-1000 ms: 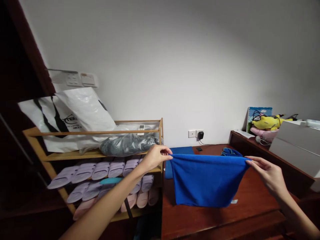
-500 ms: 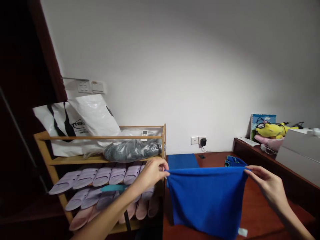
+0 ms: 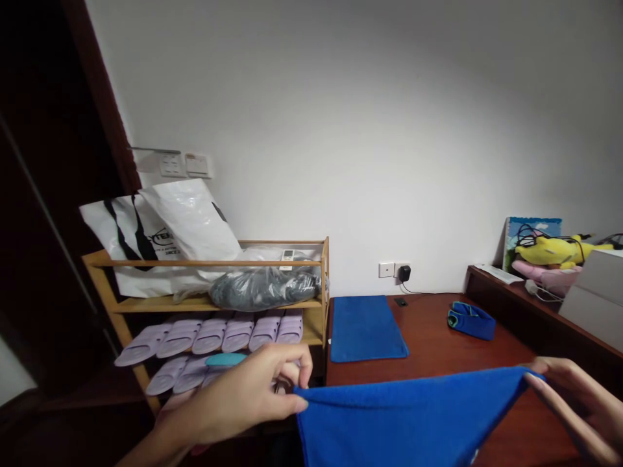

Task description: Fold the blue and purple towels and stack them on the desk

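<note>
A blue cloth [image 3: 413,415] is stretched between my two hands above the near part of the reddish-brown table, its lower part cut off by the bottom of the view. My left hand [image 3: 267,383] pinches its upper left corner between thumb and fingers. At the upper right corner, my right hand [image 3: 574,395] pinches the fabric in the same way. Beyond it, a flat blue folded cloth [image 3: 367,327] lies at the table's left edge. Toward the right of the tabletop [image 3: 428,344] rests a rolled blue fabric band [image 3: 471,320] with light edging.
At left stands a wooden shoe rack [image 3: 170,303] holding several lilac slippers [image 3: 209,336], white bags [image 3: 189,220] and a plastic-wrapped dark bundle [image 3: 265,288]. A black plug [image 3: 403,273] sits in the wall socket. The right ledge carries a yellow plush toy [image 3: 555,251] and white boxes [image 3: 598,292].
Both hands have come lower and nearer with the blue cloth, and spread farther apart. The folded cloth and the band behind it now show more fully. The view has shifted slightly.
</note>
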